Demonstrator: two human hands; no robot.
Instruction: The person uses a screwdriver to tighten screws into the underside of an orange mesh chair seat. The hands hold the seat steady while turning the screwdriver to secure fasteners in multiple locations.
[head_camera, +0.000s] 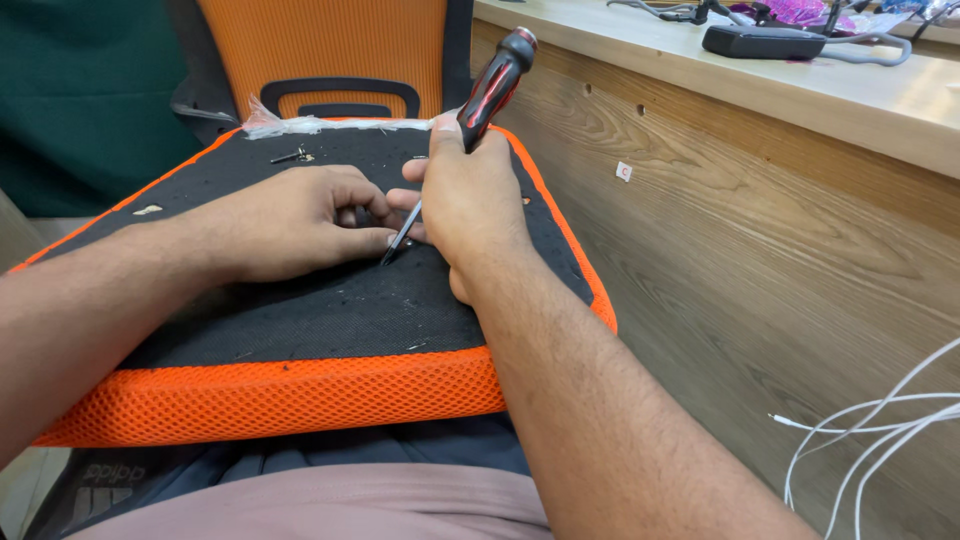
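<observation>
Seat cushion (300, 310) lies upside down across the lap, black underside up, orange mesh edge toward the body. This puts the work surface flat and close under both hands.

Right hand (470, 215): grip wrapped tight around the red-and-black handle of a screwdriver (490, 90). Handle leans up and away from the body; the shaft runs down out of the bottom of the fist, and the tip (388, 258) meets the black fabric just below the grip. A closed fist high on the handle probably gives both downward pressure and twist.

Left hand (290, 220): lies palm-down on the fabric just left of the right grip, fingers curled in, fingertips touching or nearly touching the shaft near its tip. It appears to steady the tip and hold the cushion down. Whether a screw is pinched under the fingers cannot be told; the fingers hide that spot.

Beyond the grips, toward the far edge: a small dark metal part (292, 156) lies loose on the fabric, and crumpled clear plastic wrap (290, 124) sits along the rim. An orange chair back (330, 55) stands behind it.

Right of the grip: the wood front of a desk (760, 250), with a black adapter (765, 42) on its top. White cables (880, 420) hang low at the right.
</observation>
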